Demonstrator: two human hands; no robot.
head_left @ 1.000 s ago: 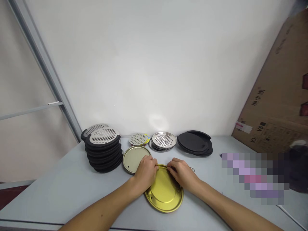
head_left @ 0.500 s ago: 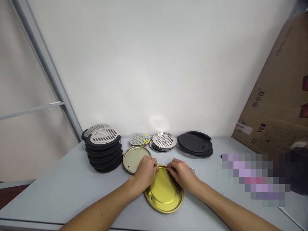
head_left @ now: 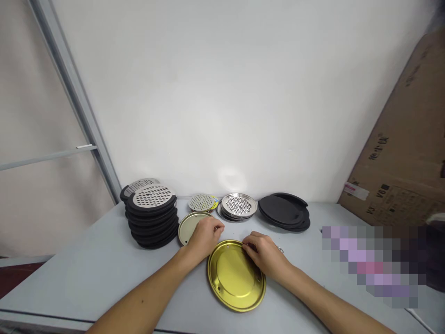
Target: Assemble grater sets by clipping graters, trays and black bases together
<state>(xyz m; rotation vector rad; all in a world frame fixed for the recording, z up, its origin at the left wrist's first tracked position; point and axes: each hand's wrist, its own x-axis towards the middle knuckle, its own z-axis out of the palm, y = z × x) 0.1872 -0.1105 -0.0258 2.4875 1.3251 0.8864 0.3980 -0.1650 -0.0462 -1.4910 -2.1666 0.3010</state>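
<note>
A round gold-coloured metal lid (head_left: pixel 234 278) with a raised rim and small holes lies on the table in front of me. My right hand (head_left: pixel 266 253) pinches its upper right rim between thumb and fingers. My left hand (head_left: pixel 203 236) is up and to the left of the lid, apart from it, with fingers curled together. Whether anything small is in those fingers cannot be seen. Under and behind that hand lies a pale round metal lid (head_left: pixel 187 225), partly covered. Just beyond my right wrist, a small metal ring (head_left: pixel 280 250) shows.
At left stands a stack of black-rimmed perforated grater discs (head_left: pixel 153 222). Along the wall are a small grater disc (head_left: pixel 200 202), silver grater plates (head_left: pixel 239 205) and black round covers (head_left: pixel 285 211). A cardboard box (head_left: pixel 399 153) leans at right, near a blurred purple item (head_left: pixel 368 262).
My left hand has let go of the gold lid's upper rim and moved slightly left and up. My right hand stays on the rim. The view has shifted slightly.
</note>
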